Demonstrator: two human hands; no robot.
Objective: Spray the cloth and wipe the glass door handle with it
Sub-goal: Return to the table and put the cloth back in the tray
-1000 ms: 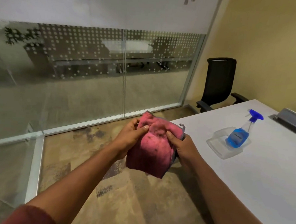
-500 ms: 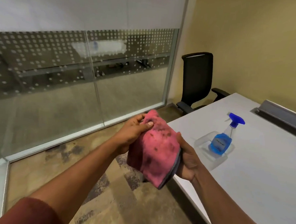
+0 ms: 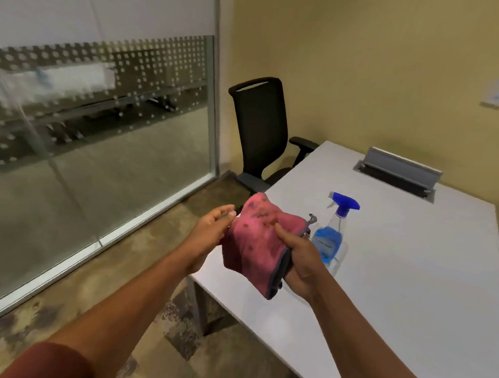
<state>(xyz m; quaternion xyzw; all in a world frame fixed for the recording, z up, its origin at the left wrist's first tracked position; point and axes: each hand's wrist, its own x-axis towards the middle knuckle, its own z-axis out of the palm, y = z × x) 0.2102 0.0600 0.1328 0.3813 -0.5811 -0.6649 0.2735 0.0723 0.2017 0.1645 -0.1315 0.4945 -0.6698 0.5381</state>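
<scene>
1. Running along the left is the glass partition (image 3: pixel 100 140), with a dotted frosted band across its upper part and a metal frame post at its right edge; motion blur smears the far left, so detail behind the glass is unreadable.
2. Yellow wall (image 3: pixel 364 64) fills the back and right.
3. White table (image 3: pixel 411 284) takes the right half of the view; its near corner sits under the hands.
4. Black office chair (image 3: pixel 260 131) stands at the table's far left end, between the glass and the wall, armrest just beside the table edge.
5. Grey cable flap (image 3: pixel 399 167) is propped open in the tabletop near the far edge.
6. Pink cloth (image 3: pixel 257 241), stained with dark spots and grey-edged, is held bunched above the table's near corner.
7. Right hand (image 3: pixel 299 263) grips the cloth's right side: thumb pressed on the front face, fingers curled behind.
8. Left hand (image 3: pixel 208 233) is at the cloth's left edge, fingers extended; it probably pinches the edge, but the contact point is hidden by the fabric, so I cannot tell.
9. Spray bottle (image 3: pixel 334 231), blue liquid with blue trigger head, stands upright in a clear tray (image 3: pixel 340 260) on the table, just behind the right hand and partly hidden by it.
</scene>
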